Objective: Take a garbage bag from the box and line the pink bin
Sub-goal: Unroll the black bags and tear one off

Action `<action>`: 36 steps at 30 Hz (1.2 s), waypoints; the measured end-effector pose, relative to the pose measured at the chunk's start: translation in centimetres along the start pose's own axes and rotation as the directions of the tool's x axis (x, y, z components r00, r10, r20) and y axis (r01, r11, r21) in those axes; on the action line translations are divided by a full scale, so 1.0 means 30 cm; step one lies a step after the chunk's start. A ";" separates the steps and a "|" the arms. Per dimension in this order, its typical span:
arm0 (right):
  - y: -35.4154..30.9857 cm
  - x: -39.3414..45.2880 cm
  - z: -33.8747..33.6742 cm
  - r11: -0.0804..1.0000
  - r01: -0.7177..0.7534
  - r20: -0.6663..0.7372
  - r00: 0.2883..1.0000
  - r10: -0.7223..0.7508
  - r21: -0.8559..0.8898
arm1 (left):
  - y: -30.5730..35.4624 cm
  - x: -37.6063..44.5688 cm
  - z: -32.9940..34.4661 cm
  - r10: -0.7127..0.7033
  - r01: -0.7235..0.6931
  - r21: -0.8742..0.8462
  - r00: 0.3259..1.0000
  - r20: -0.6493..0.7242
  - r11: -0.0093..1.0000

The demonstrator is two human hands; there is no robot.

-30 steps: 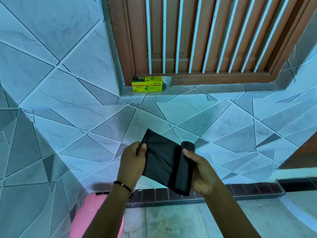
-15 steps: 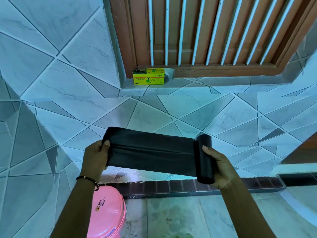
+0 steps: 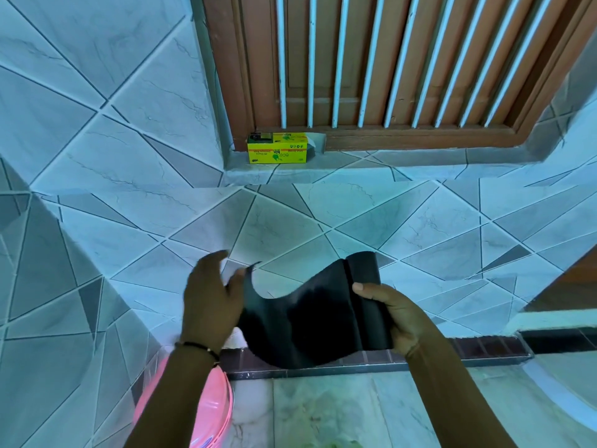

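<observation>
The pink bin (image 3: 193, 412) stands on the floor below the left hand (image 3: 211, 302), partly hidden by the forearm. The garbage bag (image 3: 310, 321) is a slack black sheet hanging between the 2 hands. The right hand (image 3: 392, 313) grips the rolled end (image 3: 365, 305), thumb on top. The left hand's fingers are closed loosely on the free edge; how firm the grip is cannot be determined. The box (image 3: 277, 152) sits on the sill, well above both hands. Current step, by judgement: separating 1 bag from the roll. Next move: tear it free, then open its mouth over the bin.
</observation>
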State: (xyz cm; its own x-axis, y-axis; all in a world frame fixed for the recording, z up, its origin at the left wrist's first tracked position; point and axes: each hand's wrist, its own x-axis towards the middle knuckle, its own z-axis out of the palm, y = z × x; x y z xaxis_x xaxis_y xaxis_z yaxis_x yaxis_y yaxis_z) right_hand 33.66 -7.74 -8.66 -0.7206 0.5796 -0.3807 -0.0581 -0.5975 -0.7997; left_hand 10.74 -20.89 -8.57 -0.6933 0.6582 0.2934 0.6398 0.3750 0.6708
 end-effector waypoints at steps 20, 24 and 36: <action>0.026 0.010 0.092 0.999 -0.011 0.179 0.984 0.004 0.042 | 0.167 -0.056 0.152 0.308 0.290 -0.687 0.732 0.607 0.666; 0.028 0.017 0.099 0.998 -0.032 0.188 0.982 0.022 0.052 | 0.158 -0.059 0.168 0.253 0.311 -0.714 0.786 0.565 0.627; 0.035 0.046 0.077 0.984 -0.061 0.113 0.993 0.043 0.164 | 0.151 -0.037 0.171 0.106 0.175 -0.647 0.923 0.371 0.742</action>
State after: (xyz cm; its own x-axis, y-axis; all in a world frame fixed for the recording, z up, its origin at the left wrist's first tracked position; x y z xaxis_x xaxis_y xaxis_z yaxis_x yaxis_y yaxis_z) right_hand 31.00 -8.86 -8.96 -0.7956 0.4873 -0.3599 -0.1267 -0.7149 -0.6877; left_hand 16.10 -16.56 -9.36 -0.4491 0.8891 0.0890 0.1389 -0.0289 0.9899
